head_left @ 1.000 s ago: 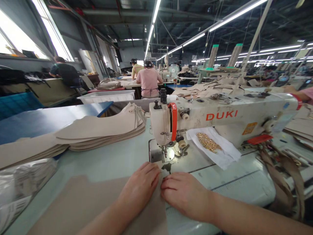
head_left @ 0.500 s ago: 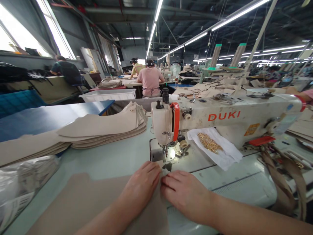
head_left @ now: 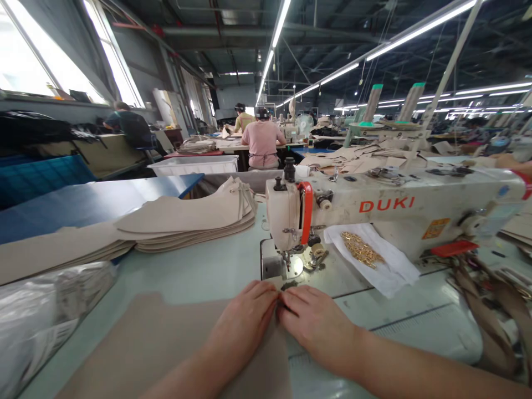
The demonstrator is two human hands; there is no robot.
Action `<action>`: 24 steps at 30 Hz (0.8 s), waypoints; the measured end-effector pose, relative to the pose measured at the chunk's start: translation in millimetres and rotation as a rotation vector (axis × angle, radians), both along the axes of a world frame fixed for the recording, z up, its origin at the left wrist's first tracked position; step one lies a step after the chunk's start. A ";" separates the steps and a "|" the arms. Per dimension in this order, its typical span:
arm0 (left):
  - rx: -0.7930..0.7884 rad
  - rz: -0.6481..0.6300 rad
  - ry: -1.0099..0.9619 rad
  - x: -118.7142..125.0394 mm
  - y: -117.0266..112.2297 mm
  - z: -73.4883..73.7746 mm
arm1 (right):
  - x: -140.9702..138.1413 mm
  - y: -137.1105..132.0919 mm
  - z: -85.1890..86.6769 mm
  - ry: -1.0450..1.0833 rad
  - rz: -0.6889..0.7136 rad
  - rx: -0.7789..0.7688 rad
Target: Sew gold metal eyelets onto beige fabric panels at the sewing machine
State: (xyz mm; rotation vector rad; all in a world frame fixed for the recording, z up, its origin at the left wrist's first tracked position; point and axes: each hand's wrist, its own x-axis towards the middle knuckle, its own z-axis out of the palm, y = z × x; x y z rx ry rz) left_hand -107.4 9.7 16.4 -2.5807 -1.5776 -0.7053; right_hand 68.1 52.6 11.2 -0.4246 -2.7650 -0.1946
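A large flat beige fabric panel point(head_left: 174, 338) lies on the pale green table in front of me. My left hand point(head_left: 245, 318) rests on its upper right corner, fingers closed on the edge. From the other side my right hand point(head_left: 318, 321) pinches the same edge, its fingertips meeting those of the left. Whatever small part sits between the fingertips is hidden. A short strip of the panel's corner point(head_left: 274, 281) pokes out beyond my fingers, just short of the needle and presser foot point(head_left: 287, 259) of the white sewing machine point(head_left: 341, 194).
Gold-coloured metal pieces point(head_left: 361, 249) lie on a white cloth point(head_left: 394, 274) under the machine arm. Stacked beige panels point(head_left: 187, 213) stand at the left, near a clear plastic bag point(head_left: 45, 316). Brown straps point(head_left: 477, 316) hang at the right. Co-workers sit farther back.
The view has swung slightly left, so the scene sits farther right. My hands have drawn together, closing the small gap between their fingertips at the panel's edge.
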 end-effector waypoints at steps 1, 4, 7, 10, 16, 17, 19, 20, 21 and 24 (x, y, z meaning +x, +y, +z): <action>-0.002 0.002 -0.009 -0.4 -0.4 -0.4 | -0.4 -0.1 -0.2 -0.002 -0.002 -0.004; -0.002 0.012 -0.033 -0.8 -2.3 -0.5 | -1.6 -0.4 -0.9 -0.002 -0.012 -0.007; 0.008 0.017 -0.047 -0.2 -4.2 0.0 | -2.3 -0.1 -2.2 0.002 -0.019 -0.006; 0.025 0.026 -0.045 0.4 -2.2 -0.5 | -2.2 3.2 -3.6 -0.006 -0.013 -0.014; 0.053 0.028 -0.050 3.4 22.0 -2.2 | 0.9 24.9 0.5 -0.041 -0.035 -0.037; 0.051 0.025 -0.056 4.1 27.6 -2.3 | 1.7 29.7 1.6 -0.050 -0.045 -0.043; 0.053 0.017 -0.070 5.1 38.6 -3.0 | 3.3 38.7 3.3 -0.069 -0.060 -0.058; 0.057 0.014 -0.077 5.3 43.6 -3.5 | 3.9 42.7 3.6 -0.073 -0.066 -0.067; 0.060 0.013 -0.083 5.3 48.0 -4.2 | 4.5 46.2 3.6 -0.074 -0.070 -0.080; 0.065 0.013 -0.091 3.8 56.8 -6.4 | 5.5 52.9 2.9 -0.063 -0.084 -0.127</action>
